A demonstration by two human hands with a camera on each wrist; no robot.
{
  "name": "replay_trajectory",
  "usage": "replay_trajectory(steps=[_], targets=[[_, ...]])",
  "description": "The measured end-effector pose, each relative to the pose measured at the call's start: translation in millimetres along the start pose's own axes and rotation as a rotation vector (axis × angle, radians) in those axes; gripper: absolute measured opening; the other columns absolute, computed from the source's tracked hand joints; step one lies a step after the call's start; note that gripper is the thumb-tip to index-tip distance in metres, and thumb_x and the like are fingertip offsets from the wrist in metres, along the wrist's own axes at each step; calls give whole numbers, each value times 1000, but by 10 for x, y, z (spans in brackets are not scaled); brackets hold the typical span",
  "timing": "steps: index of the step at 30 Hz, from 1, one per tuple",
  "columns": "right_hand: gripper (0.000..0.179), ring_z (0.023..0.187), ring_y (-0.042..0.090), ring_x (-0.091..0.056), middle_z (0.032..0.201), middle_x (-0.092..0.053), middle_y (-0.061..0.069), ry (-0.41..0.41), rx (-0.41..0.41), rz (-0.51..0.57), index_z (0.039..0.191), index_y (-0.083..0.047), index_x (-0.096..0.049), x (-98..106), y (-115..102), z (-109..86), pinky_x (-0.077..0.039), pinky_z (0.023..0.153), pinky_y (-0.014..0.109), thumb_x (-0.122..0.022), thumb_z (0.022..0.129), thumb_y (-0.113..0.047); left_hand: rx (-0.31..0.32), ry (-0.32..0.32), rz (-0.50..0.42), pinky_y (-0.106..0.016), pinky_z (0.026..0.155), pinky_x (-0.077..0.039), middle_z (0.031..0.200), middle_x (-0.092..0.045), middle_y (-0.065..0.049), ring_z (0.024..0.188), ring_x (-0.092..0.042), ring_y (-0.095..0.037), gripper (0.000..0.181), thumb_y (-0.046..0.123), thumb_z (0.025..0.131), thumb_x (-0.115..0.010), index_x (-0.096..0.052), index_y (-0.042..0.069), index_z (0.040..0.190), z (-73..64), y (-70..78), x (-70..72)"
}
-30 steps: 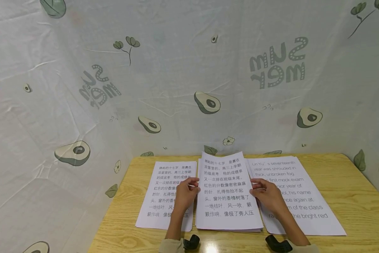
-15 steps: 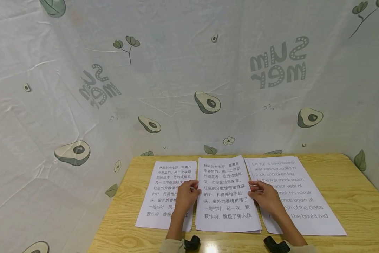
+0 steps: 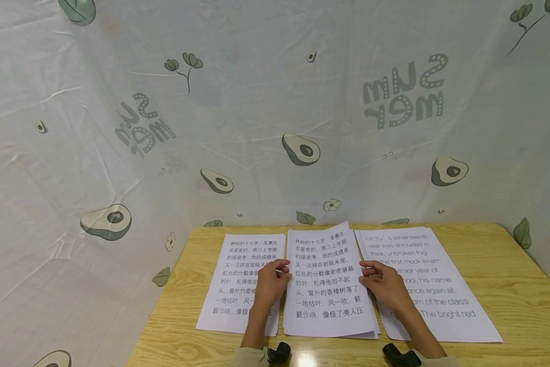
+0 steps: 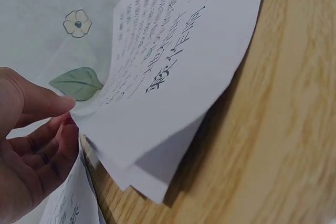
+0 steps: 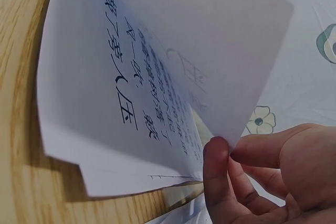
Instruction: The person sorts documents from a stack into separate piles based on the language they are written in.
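In the head view, a middle stack of printed paper (image 3: 332, 326) lies between two other stacks, its top sheet (image 3: 320, 275) covered in Chinese characters. My left hand (image 3: 267, 285) pinches the left edge of that sheet between thumb and fingers; the left wrist view shows the sheet (image 4: 199, 66) bowed up, with lower corners fanned beneath. On the opposite edge, my right hand (image 3: 388, 286) pinches the paper with thumb and index finger. Its far right corner stands raised, and the right wrist view shows the lifted sheet (image 5: 247, 40) curling above printed paper (image 5: 79, 114).
A Chinese-printed stack (image 3: 210, 316) lies on the left, partly under my left forearm. To the right is an English-printed stack (image 3: 458, 326), partly covered by my right hand. All rest on a wooden table (image 3: 508, 285) with a patterned curtain (image 3: 256, 102) behind it.
The top sheet's far edge sank, then its right corner rose again slightly. My right hand has shifted a little left with the paper's edge; my left hand is nearly still.
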State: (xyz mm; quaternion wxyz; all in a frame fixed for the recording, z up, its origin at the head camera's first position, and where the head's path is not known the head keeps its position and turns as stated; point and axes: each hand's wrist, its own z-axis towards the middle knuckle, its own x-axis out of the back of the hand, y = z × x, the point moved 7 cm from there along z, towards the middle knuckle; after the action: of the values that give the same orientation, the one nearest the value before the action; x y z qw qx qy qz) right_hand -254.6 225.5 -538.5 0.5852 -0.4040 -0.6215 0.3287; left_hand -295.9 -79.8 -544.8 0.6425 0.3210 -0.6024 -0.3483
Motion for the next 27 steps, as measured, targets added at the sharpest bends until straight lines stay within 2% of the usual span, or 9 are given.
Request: replay_trajectory(steps=[9, 15, 20, 24, 27], targets=[[48, 89, 11, -65, 123, -69, 19, -9, 8, 25, 145, 3, -61, 12, -13, -14, -58, 71, 23, -71, 101, -12, -18, 4, -25, -19, 67, -57, 97, -73, -4, 78, -67, -9, 39, -4, 86, -80, -76, 2, 125, -2, 24, 22], [48, 100, 16, -71, 125, -70, 20, -2, 33, 14, 145, 2, -62, 50, -40, -14, -58, 76, 20, -72, 101, -14, 31, -5, -83, -20, 66, -57, 100, -75, -2, 82, -67, -10, 40, -2, 88, -78, -76, 4, 127, 11, -8, 88], [49, 109, 23, -74, 128, -69, 23, 5, 32, 31, 146, 2, -61, 69, -53, -23, -59, 78, 19, -73, 101, -13, 71, -31, -185, -24, 66, -61, 104, -75, -5, 81, -69, -11, 41, -1, 89, -78, -75, 4, 129, 22, -44, 132], [49, 108, 20, -74, 129, -68, 23, 6, 31, 49, 147, 2, -61, 81, -75, -25, -59, 80, 18, -73, 101, -13, 101, -49, -285, -28, 71, -64, 107, -74, -10, 83, -71, -14, 41, -2, 89, -78, -75, 4, 130, 31, -73, 148], [50, 104, 14, -73, 130, -67, 24, -2, 27, 71, 147, 2, -59, 83, -85, -24, -60, 81, 19, -72, 102, -13, 126, -61, -322, -29, 74, -65, 109, -73, -11, 86, -71, -15, 40, -1, 90, -77, -75, 5, 130, 35, -98, 154]])
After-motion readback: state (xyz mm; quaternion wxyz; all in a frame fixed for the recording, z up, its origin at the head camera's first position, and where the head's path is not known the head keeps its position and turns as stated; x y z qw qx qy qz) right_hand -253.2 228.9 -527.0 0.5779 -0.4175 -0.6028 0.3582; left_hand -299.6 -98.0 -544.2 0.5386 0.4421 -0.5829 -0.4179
